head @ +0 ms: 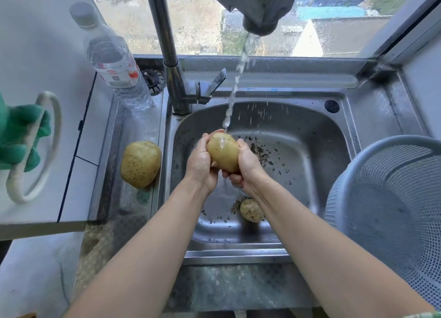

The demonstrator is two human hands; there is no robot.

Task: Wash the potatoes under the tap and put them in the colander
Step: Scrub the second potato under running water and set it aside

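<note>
We cup the wet potato [223, 151] between both hands, left hand [200, 167] and right hand [247, 169] pressed around its sides, above the middle of the sink [310, 136] where the tap's stream [235, 83] lands on it. A smaller potato [251, 210] lies near the basin's front edge. A large potato [140, 164] rests on the left rim; the colander [391, 198] stands at the right edge.

The colander [391, 198] runs off the right edge; forearms partly hide the small potato [250, 210].
</note>
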